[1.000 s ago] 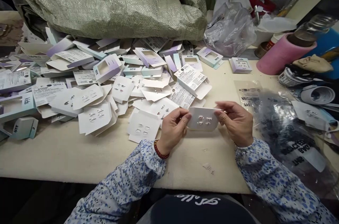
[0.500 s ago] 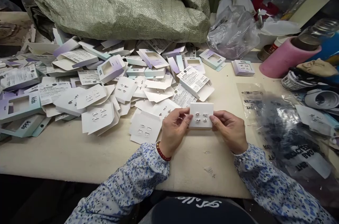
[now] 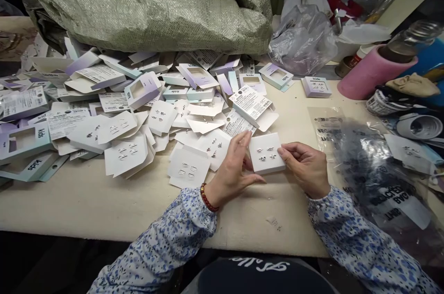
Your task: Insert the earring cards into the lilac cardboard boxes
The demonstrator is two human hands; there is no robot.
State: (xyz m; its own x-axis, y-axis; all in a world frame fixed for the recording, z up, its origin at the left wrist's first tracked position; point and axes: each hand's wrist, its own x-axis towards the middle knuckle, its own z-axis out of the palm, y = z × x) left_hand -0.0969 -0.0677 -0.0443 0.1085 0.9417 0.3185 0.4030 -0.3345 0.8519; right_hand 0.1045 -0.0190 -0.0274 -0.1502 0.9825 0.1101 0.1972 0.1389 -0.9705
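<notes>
A white earring card (image 3: pixel 267 153) with small silver earrings on it is tilted a little above the table. My right hand (image 3: pixel 305 164) pinches its right edge between thumb and fingers. At the card's left side is my left hand (image 3: pixel 234 171), its thumb and fingers spread apart; whether a fingertip touches the card's edge I cannot tell. Left of that hand lie more earring cards (image 3: pixel 189 165), some with hoop-like pieces. A small "kids" box (image 3: pixel 316 87) with earrings in its window stands beyond my right hand.
Small purple and mint boxes (image 3: pixel 144 90) are heaped at the back left under a large woven sack (image 3: pixel 152 7). Clear plastic bags (image 3: pixel 385 178) lie to the right, and a pink roll (image 3: pixel 376 74) stands behind them. Another clear bag (image 3: pixel 303 39) sits at the back.
My left hand has let go of the card's left edge and spread its fingers. The card has turned slightly and tilted, showing its lower side, still in my right hand.
</notes>
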